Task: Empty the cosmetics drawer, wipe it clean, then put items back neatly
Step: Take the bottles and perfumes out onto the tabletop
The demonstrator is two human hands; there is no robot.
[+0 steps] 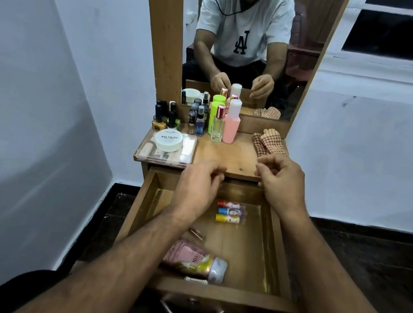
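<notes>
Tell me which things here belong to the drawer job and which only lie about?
Job: drawer, three small tubes, pink tube, checked cloth, bottles on the tabletop.
Lying about: mirror, window.

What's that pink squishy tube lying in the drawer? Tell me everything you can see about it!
The pink tube lies on its side near the front of the open drawer, tilted a little. Its body looks like soft, shiny plastic, pink with a gold and green patch and some blurry print. Its wide silvery-white cap points right. The left forearm crosses above its left end and hides it. A small white item sits just in front. Neither hand holds it.
</notes>
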